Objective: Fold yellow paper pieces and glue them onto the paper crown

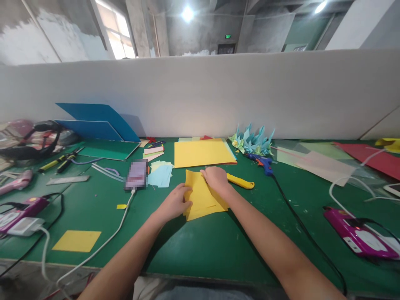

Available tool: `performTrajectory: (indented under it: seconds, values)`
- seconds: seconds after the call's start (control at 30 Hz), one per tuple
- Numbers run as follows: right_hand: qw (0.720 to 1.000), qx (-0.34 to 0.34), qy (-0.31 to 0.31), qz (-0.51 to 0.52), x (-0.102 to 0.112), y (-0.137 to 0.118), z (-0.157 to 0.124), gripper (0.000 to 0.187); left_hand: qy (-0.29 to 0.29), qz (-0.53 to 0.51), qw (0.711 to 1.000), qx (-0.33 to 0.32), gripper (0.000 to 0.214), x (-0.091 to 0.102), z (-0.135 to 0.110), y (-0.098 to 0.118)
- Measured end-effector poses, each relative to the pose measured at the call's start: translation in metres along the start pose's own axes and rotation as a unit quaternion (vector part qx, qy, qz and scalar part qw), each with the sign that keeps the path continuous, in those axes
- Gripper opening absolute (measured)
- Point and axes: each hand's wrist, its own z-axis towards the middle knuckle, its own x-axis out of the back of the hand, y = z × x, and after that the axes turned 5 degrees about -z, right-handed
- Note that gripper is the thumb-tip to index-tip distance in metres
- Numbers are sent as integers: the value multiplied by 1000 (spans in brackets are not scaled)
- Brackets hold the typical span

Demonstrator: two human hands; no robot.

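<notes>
Yellow paper sheets (200,200) lie in a loose, slightly uneven stack at the middle of the table. My left hand (175,201) grips their left edge, its fingers curled at the side. The fingers of my right hand (215,180) are bent over the upper right part and pinch a raised, folding sheet there. Part of the stack is hidden under my right hand and wrist. Just right of that hand lies a yellow utility knife (240,181), its front end hidden. Behind my hands rests a pile of larger yellow sheets (200,154).
A blue glue gun (265,164) with a black cord lies at right, near blue paper cranes (251,139). Left of my hands are a phone (136,175) on a white cable, pale blue slips (161,174) and pliers (67,161). Purple power strips (359,233) sit at both sides.
</notes>
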Motion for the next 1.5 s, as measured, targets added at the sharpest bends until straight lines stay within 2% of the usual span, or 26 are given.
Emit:
performTrajectory:
  seconds: [0.13,0.23,0.37,0.5,0.63,0.77,0.93,1.1,1.3,1.5]
  values:
    - [998,30,62,6,3,28,-22,27,23,-42,999,16,42,0,1,-2]
    - [995,34,96,7,-2,58,-35,16,45,-90,994,30,40,3,2,-3]
    - [993,19,108,33,-16,88,-42,27,70,-171,981,53,47,9,4,-4]
    - [989,27,113,93,-21,100,-40,34,91,-238,964,78,55,14,4,-5]
    - [977,78,99,169,-11,111,-44,36,128,-288,945,86,62,18,3,-5]
    - [962,151,50,221,3,123,-53,32,161,-335,924,92,69,20,4,-5]
    - [952,164,-5,260,10,128,-57,36,178,-361,910,100,71,21,6,-8]
    - [952,171,-35,250,9,129,-55,41,148,-347,920,105,71,22,5,-5]
    - [950,170,-40,259,11,134,-55,41,38,-281,954,96,84,29,-5,-7]
    - [944,162,-23,286,10,137,-54,42,-56,-274,957,74,91,34,-9,-10]
